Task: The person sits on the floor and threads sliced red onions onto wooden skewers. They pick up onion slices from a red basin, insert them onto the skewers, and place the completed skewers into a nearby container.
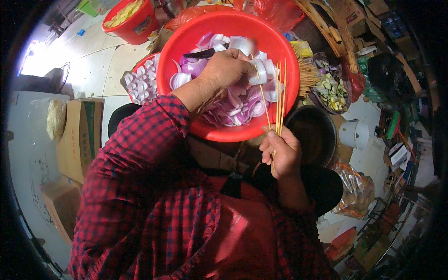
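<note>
A red plastic basin [175, 42] in front of me holds cut pieces of purple onion [234, 105]. Over it, my left hand [225, 68] pinches a pale onion piece [258, 72] that is threaded on a thin bamboo skewer [264, 103]. My right hand [282, 150], by the basin's near right rim, grips that skewer's lower end. Several bare bamboo skewers [281, 98] stand upright in the same fist. A dark-handled tool, perhaps a knife [200, 53], lies among the onions behind my left hand, partly hidden by it.
Skewered onion pieces [141, 80] fill a red container at left. A red bucket [141, 28] holds yellow slices. Right of the basin are bundled bamboo skewers [307, 75], a bowl of vegetable scraps [332, 92], a dark round tub [309, 134] and a white bucket [353, 133]. Cardboard boxes [78, 136] stand left.
</note>
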A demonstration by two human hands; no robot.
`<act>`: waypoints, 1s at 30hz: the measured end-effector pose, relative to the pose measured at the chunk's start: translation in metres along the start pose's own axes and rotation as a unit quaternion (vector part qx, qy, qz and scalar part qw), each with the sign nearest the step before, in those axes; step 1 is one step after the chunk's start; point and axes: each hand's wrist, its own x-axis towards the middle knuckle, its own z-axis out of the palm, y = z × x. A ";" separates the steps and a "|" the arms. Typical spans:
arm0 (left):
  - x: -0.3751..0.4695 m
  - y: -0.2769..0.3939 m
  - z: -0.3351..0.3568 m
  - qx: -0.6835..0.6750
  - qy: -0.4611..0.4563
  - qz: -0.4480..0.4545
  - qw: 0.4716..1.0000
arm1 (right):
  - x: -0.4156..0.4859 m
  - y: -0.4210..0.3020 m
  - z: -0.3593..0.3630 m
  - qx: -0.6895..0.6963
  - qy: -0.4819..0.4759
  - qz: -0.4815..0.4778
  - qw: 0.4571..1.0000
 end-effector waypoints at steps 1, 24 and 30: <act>-0.004 0.001 0.004 -0.025 -0.006 -0.027 0.999 | -0.001 0.000 -0.001 -0.006 0.005 -0.001 1.000; 0.015 -0.045 0.035 0.547 -0.058 0.138 0.824 | 0.003 -0.010 -0.013 0.008 0.168 -0.054 0.984; 0.023 -0.008 0.019 0.237 0.001 0.055 0.970 | -0.001 -0.005 -0.017 -0.024 0.087 -0.044 0.995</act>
